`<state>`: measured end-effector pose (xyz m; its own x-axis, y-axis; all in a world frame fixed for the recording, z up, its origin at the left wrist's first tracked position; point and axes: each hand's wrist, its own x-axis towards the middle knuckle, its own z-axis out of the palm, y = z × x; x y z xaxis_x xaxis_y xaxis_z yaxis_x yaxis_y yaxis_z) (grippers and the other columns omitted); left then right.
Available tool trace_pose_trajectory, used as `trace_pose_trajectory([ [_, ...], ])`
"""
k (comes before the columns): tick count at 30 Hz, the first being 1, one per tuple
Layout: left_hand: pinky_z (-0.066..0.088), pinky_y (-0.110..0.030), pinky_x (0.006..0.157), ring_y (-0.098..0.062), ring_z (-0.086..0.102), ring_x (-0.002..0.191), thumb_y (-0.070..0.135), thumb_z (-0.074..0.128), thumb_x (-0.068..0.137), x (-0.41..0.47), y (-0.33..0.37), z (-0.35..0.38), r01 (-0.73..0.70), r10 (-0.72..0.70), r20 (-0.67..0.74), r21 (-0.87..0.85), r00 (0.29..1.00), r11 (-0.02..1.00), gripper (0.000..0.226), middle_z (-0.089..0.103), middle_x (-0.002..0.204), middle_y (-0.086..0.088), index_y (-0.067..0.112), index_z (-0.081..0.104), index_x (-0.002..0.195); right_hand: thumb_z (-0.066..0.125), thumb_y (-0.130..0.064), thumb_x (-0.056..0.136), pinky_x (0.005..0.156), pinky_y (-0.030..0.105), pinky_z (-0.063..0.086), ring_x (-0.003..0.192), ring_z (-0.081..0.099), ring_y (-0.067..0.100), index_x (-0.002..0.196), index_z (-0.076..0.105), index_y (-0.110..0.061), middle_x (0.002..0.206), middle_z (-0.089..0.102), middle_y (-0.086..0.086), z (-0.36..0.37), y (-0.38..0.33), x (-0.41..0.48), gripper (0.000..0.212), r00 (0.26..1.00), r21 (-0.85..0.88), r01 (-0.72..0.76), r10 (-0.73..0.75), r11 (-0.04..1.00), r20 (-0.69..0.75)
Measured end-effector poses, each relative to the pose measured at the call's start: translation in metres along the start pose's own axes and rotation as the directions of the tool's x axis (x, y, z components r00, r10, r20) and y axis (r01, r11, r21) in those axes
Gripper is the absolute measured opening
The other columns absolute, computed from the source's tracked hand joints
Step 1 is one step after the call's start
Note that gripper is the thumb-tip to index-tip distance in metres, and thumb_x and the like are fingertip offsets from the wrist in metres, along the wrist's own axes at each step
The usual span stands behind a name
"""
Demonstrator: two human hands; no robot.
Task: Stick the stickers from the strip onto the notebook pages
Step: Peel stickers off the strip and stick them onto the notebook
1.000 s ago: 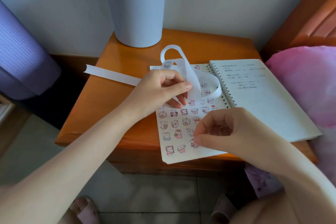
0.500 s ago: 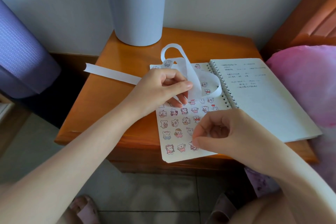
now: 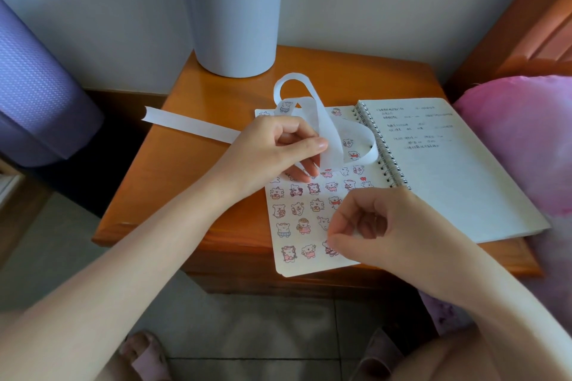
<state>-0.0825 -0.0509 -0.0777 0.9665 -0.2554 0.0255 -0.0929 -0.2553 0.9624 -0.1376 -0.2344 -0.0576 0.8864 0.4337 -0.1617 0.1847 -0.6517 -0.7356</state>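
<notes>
- One notebook (image 3: 464,182) lies open on the nightstand (image 3: 185,195). Its spiral spine runs far to near, and its left page pokes out past the near edge.
- One white strip (image 3: 192,127): its long flat tail points at the left edge and sticks out just over it. The other end loops up over the far part of the left page.
- Rows of little stickers (image 3: 297,210) cover that page; my hands hide some, so no full count.
- Two hands at work: my left hand (image 3: 272,151) pinches the strip between thumb and fingers, over the page's middle.
- My right hand (image 3: 380,226) is curled, thumb tip down on one sticker (image 3: 330,250) near the page's near edge. Pinching it or just pressing, I cannot tell.
- One grey bin (image 3: 232,9) stands at the far left corner.
</notes>
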Motion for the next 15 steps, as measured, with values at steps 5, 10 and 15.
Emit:
trace_pose_trajectory([
  [5, 0.058, -0.023, 0.062, -0.014, 0.071, 0.069, 0.017, 0.061, 0.090, 0.0001, 0.0000, 0.0002, 0.001, -0.001, 0.006, 0.005, 1.000, 1.000, 0.015, 0.071, 0.070, 0.000, 0.004, 0.068, 0.088, 0.071, -0.024, 0.073, 0.052, 0.007, 0.035, 0.055, 0.044, -0.001, 0.069, 0.064, -0.027, 0.061, 0.055, -0.024, 0.0002, -0.0019, -0.0010, 0.009, 1.000, -0.039, 0.007, -0.008, 0.999, -0.014],
  [10, 0.056, -0.019, 0.060, -0.012, 0.071, 0.069, 0.017, 0.060, 0.091, 0.0005, 0.0003, 0.0006, -0.002, 0.002, 0.006, 0.020, 1.000, 1.000, 0.015, 0.070, 0.073, -0.002, 0.003, 0.068, 0.089, 0.074, -0.029, 0.075, 0.058, 0.008, 0.037, 0.061, 0.044, -0.003, 0.080, 0.058, -0.032, 0.079, 0.055, -0.019, -0.0009, 0.0033, 0.0002, 0.017, 1.000, -0.063, -0.019, 0.018, 0.998, -0.026],
  [15, 0.055, -0.017, 0.060, -0.011, 0.071, 0.069, 0.017, 0.060, 0.091, 0.0002, 0.0003, 0.0010, -0.002, 0.002, 0.008, 0.031, 1.000, 1.000, 0.015, 0.071, 0.074, -0.002, 0.005, 0.068, 0.088, 0.069, -0.025, 0.080, 0.056, 0.011, 0.038, 0.058, 0.044, 0.001, 0.081, 0.060, -0.032, 0.074, 0.058, -0.012, -0.0020, 0.0062, 0.0017, 0.012, 0.999, 0.000, -0.031, 0.031, 1.000, -0.023],
])
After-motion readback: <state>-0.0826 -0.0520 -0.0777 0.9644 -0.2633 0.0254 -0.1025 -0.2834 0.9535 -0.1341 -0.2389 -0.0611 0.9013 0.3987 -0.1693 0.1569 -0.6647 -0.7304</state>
